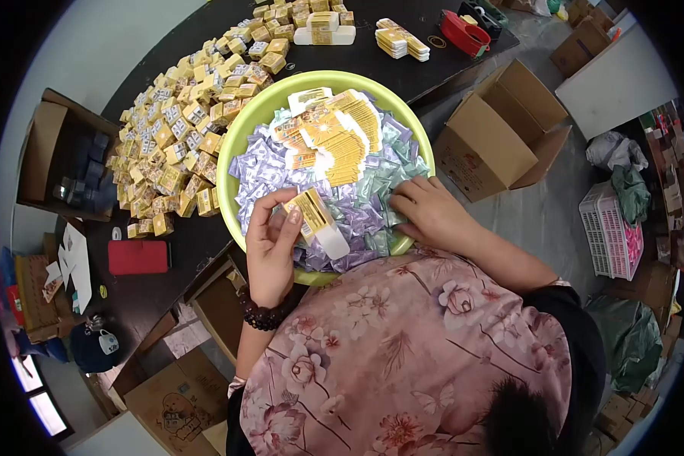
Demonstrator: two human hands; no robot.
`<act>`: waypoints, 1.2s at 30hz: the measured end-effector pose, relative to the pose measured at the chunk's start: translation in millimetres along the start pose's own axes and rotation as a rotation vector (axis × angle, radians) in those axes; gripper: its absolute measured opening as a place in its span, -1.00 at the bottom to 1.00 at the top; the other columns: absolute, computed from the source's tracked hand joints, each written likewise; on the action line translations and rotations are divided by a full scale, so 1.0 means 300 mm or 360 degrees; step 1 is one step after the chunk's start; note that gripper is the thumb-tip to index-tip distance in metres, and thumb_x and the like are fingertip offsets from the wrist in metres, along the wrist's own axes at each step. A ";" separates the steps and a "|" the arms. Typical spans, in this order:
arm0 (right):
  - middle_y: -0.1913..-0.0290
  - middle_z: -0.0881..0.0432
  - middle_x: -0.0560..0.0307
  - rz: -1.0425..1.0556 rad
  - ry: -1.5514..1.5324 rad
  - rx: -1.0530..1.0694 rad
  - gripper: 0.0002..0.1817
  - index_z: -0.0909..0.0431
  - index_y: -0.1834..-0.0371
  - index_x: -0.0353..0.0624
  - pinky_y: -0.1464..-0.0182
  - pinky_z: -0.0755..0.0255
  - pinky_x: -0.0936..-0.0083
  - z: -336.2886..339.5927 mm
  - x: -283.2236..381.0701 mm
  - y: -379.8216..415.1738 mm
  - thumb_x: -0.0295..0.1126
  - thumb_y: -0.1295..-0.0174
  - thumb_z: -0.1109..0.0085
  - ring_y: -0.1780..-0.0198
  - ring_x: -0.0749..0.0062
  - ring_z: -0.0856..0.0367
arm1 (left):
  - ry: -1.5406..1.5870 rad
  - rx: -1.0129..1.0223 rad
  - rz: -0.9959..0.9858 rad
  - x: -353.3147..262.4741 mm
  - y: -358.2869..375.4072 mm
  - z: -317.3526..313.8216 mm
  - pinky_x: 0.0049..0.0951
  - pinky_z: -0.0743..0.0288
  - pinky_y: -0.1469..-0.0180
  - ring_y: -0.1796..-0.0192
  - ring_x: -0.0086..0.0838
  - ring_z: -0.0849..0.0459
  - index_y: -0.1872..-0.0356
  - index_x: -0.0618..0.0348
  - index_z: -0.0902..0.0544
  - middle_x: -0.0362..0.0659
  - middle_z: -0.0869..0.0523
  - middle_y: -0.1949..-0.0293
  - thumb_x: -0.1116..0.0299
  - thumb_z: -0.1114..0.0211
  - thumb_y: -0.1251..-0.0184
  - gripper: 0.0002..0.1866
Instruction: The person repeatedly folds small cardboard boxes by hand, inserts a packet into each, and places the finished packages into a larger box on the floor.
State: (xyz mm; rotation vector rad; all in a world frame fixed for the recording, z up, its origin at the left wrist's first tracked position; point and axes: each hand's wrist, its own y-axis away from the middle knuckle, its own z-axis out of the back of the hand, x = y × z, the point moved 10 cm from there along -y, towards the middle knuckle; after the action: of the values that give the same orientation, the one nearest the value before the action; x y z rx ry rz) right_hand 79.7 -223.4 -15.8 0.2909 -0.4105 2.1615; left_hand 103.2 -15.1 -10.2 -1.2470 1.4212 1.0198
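Note:
A yellow-green basin [425, 137] holds many small purple packets [262, 163] and green packets [391, 171]. On top of them lie fanned stacks of flat yellow cartons [340, 140]. My left hand [272, 242] grips a small yellow box [311, 215] between thumb and fingers, its white flap pointing down to the right. At the basin's right side, my right hand [427, 209] rests on the green packets with its fingers bent; whether it holds a packet is hidden.
Small yellow boxes [167, 137] are heaped left of the basin on the black table [167, 45]. Flat carton stacks [401, 39] and a red tape dispenser [465, 34] lie behind. Open cardboard boxes stand right [501, 133] and left [45, 156]. A red case [139, 257] lies front left.

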 end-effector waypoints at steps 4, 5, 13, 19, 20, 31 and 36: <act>0.13 -0.56 0.16 0.0170 0.0071 -0.0168 -0.69 -0.60 0.07 -0.12 -0.05 -0.34 0.34 0.038 0.021 -0.004 -0.35 -0.10 -0.32 0.03 0.30 -0.53 | 0.0346 0.0031 0.0379 0.069 0.000 -0.005 -0.34 -0.50 -0.23 -0.17 -0.39 -0.59 -0.25 0.28 -0.39 -0.04 -0.57 -0.12 0.40 -0.01 -0.54 -0.65; 0.14 -0.57 0.16 0.0200 -0.0021 -0.0272 -0.72 -0.62 0.08 -0.11 -0.04 -0.34 0.36 0.065 0.022 -0.010 -0.37 -0.13 -0.30 0.05 0.32 -0.55 | 0.0341 0.0024 0.0371 0.061 -0.001 -0.003 -0.34 -0.50 -0.23 -0.17 -0.39 -0.59 -0.25 0.28 -0.39 -0.04 -0.57 -0.12 0.40 -0.01 -0.54 -0.65; 0.29 -0.64 0.11 0.0135 -0.0719 -0.0860 -0.71 -0.61 0.07 -0.17 0.20 -0.50 0.42 0.251 0.096 -0.120 -0.57 -0.11 -0.31 0.24 0.24 -0.65 | 0.0732 0.0024 0.0387 0.072 -0.011 -0.028 -0.19 -0.50 -0.23 -0.16 -0.31 -0.58 -0.18 0.11 -0.30 -0.01 -0.55 -0.15 0.45 -0.05 -0.52 -0.71; 0.28 -0.65 0.09 0.0531 -0.0395 -0.0828 -0.64 -0.60 0.07 -0.21 0.27 -0.51 0.42 0.186 0.236 -0.182 -0.59 0.00 -0.35 0.28 0.23 -0.63 | 0.0700 0.0126 0.0236 0.027 -0.002 -0.075 -0.23 -0.53 -0.20 -0.19 -0.30 -0.57 -0.18 0.00 -0.25 0.00 -0.53 -0.17 0.36 -0.01 -0.56 -0.72; 0.28 -0.65 0.09 0.0535 -0.0393 -0.0831 -0.64 -0.60 0.07 -0.21 0.27 -0.51 0.42 0.183 0.240 -0.186 -0.59 0.00 -0.35 0.28 0.23 -0.63 | 0.0660 0.0130 0.0183 0.028 0.000 -0.074 -0.24 -0.53 -0.19 -0.19 -0.31 -0.56 -0.18 0.00 -0.25 -0.01 -0.53 -0.17 0.36 -0.01 -0.56 -0.73; 0.02 -0.62 0.17 0.0581 -0.0424 -0.0817 -0.54 -0.63 0.00 -0.07 -0.18 -0.31 0.24 0.190 0.229 -0.145 -0.64 0.04 -0.25 -0.11 0.27 -0.55 | 0.1055 0.0315 0.0492 0.071 0.020 -0.149 -0.20 -0.48 -0.27 -0.18 -0.35 -0.57 -0.11 0.11 -0.32 -0.04 -0.51 -0.16 0.30 0.03 -0.57 -0.78; 0.04 -0.62 0.22 0.0761 -0.0495 -0.0698 -0.62 -0.59 0.02 -0.03 -0.29 -0.20 0.13 0.184 0.286 -0.154 -0.50 -0.04 -0.36 -0.14 0.35 -0.56 | 0.1144 0.0408 0.0480 0.082 0.030 -0.149 -0.25 -0.53 -0.20 -0.20 -0.33 -0.57 -0.17 0.23 -0.34 -0.03 -0.50 -0.19 0.37 0.01 -0.55 -0.71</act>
State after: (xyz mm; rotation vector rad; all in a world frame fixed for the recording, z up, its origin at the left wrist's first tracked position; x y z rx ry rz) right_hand 71.0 -156.6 73.6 0.3010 -1.2143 2.4079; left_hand 87.8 -62.1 -25.6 -1.2869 2.2670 0.5532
